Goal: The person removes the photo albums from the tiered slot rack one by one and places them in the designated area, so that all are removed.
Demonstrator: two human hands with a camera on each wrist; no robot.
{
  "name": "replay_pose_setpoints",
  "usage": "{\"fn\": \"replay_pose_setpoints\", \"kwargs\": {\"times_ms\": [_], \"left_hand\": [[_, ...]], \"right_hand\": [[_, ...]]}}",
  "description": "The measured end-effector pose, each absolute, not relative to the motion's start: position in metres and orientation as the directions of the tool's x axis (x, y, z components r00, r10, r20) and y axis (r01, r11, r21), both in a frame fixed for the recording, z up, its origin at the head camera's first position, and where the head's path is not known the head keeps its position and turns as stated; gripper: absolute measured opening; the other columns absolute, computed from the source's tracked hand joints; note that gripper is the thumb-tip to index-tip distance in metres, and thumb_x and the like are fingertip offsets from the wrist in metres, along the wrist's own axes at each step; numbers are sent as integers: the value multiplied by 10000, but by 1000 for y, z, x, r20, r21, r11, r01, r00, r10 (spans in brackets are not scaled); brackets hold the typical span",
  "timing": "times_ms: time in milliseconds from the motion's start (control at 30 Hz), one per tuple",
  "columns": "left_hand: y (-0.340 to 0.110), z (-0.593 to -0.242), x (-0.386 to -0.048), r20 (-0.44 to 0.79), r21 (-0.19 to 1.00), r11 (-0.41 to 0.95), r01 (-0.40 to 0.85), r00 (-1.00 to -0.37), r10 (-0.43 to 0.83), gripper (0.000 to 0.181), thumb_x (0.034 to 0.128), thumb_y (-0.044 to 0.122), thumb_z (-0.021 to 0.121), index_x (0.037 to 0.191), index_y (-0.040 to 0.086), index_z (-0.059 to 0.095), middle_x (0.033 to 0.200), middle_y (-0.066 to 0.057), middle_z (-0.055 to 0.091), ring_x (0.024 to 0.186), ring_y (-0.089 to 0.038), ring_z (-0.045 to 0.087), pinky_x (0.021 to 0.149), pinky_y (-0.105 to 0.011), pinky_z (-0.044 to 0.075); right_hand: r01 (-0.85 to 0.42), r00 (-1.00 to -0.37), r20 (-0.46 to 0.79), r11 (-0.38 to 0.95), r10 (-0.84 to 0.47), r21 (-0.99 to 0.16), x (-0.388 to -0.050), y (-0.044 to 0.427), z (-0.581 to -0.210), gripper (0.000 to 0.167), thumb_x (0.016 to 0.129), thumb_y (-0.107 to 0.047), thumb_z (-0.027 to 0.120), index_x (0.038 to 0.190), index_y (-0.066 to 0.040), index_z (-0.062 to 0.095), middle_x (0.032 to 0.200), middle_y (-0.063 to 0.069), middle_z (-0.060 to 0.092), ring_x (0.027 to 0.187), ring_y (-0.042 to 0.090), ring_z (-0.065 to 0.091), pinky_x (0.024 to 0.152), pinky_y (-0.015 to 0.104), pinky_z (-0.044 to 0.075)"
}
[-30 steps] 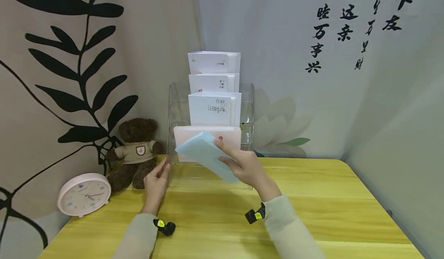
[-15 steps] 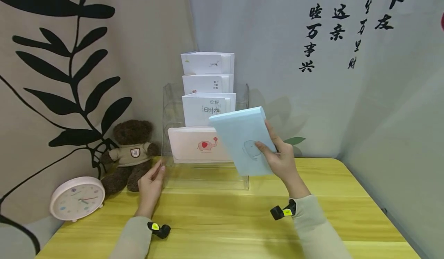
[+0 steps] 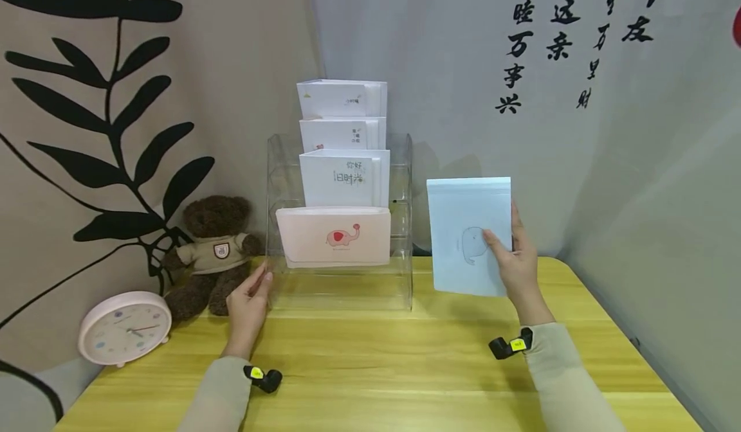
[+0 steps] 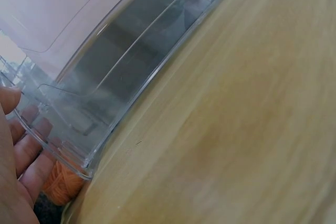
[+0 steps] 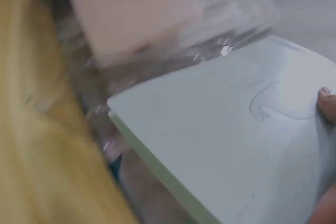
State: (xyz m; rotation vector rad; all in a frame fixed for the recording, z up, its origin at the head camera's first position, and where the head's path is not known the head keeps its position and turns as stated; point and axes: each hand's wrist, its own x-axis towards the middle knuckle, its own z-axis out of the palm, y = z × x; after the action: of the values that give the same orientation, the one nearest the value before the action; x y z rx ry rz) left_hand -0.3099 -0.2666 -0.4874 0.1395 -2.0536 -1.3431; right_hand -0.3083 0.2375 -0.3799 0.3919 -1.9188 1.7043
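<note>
My right hand [image 3: 521, 274] holds a light blue notebook [image 3: 454, 226] by its right edge, thumb on the cover beside an elephant drawing. The notebook stands upright in the air, right of a clear tiered rack [image 3: 341, 294]. In the right wrist view the notebook [image 5: 210, 124] fills much of the frame, its pale edge showing. My left hand [image 3: 247, 306] grips the rack's left side; in the left wrist view the fingers [image 4: 27, 153] lie along the clear side panel. A pink notebook [image 3: 307, 239] with a red elephant sits in the lowest visible tier.
White notebooks [image 3: 332, 184] stand in the rack's higher tiers. A brown teddy bear [image 3: 220, 255] sits left of the rack, and a pink round clock [image 3: 124, 329] stands in front of it. Behind the wooden table [image 3: 370, 368] hangs a printed curtain [image 3: 451, 65].
My right hand has carried the blue notebook from in front of the rack to its right and turned it upright. My left hand stays at the rack's left side.
</note>
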Motion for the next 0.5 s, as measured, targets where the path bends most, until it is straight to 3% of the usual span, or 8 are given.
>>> {"fn": "replay_pose_setpoints", "kwargs": {"times_ms": [133,200,267,333,400,500], "left_hand": [[-267,-486,-310,471,849,458,264,-771,-429,371,975,370,683,1322,238,691,1175,-36,726,933,133,598,769,-45,459],[-267,-486,-311,466,851,457,258,-773,-431,377,974,374,681,1326,238,687,1176,-41,725,928,143,593,768,-43,458],[-267,-487,-311,461,853,457,253,-774,-434,382,973,380,681,1328,239,686,1179,-40,723,930,143,593,769,-42,457],[-267,-487,-311,460,853,457,251,-774,-435,383,972,386,680,1328,245,686,1180,-36,723,933,141,595,771,-41,456],[-267,-488,-311,464,852,458,254,-773,-433,380,973,383,680,1327,247,686,1181,-35,722,937,138,597,771,-41,456],[-267,-488,-311,469,851,455,263,-771,-431,369,972,370,683,1322,249,690,1178,-40,722,940,135,600,769,-44,461]], "right_hand": [[-409,-877,454,248,160,-878,-318,248,-408,742,992,-263,672,1556,-493,249,1651,-68,242,1329,169,496,815,147,520],[-334,-905,390,284,171,-899,-323,251,-423,739,984,-322,675,1546,-515,235,1655,-98,203,1422,193,390,897,147,488],[-274,-923,338,301,185,-913,-327,251,-436,751,982,-360,668,1555,-512,207,1658,-113,163,1488,201,269,1028,209,434],[-241,-929,312,312,201,-919,-330,251,-446,755,977,-383,668,1560,-507,203,1658,-115,158,1498,206,243,1103,320,395],[-220,-929,298,320,220,-921,-331,250,-456,759,981,-369,670,1567,-492,205,1656,-110,167,1501,210,234,1143,420,347],[-194,-927,291,362,237,-912,-333,249,-471,747,985,-326,676,1573,-452,232,1647,-110,193,1503,199,221,1178,451,278]]}}
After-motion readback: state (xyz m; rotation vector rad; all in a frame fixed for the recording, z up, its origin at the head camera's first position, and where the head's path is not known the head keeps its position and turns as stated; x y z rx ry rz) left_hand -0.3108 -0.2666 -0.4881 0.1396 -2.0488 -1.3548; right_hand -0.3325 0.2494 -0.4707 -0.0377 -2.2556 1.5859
